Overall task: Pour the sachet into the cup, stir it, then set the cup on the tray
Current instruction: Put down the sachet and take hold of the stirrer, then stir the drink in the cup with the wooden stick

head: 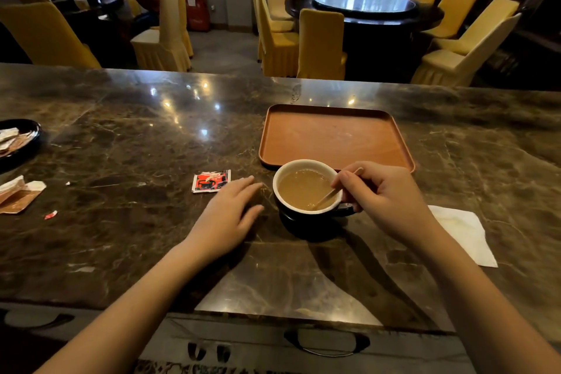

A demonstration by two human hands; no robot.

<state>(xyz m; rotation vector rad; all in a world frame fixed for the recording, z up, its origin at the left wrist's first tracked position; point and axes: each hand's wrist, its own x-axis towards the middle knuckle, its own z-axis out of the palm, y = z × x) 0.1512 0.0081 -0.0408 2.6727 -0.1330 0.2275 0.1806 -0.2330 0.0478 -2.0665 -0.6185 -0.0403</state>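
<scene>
A dark cup [293,212] with a white inside stands on the marble counter, filled with light brown drink. My right hand [382,194] pinches a thin wooden stir stick [326,196] whose lower end dips into the drink. My left hand [227,217] rests flat on the counter just left of the cup, fingers spread, holding nothing. A torn red and white sachet [211,181] lies on the counter beyond my left fingertips. The brown tray [334,133] sits bare right behind the cup.
A white napkin [464,234] lies at the right under my forearm. Torn wrappers [18,194] and a black dish [21,138] of packets sit at the far left. A small red scrap [50,215] lies nearby. Yellow chairs and a person at another table are beyond the counter.
</scene>
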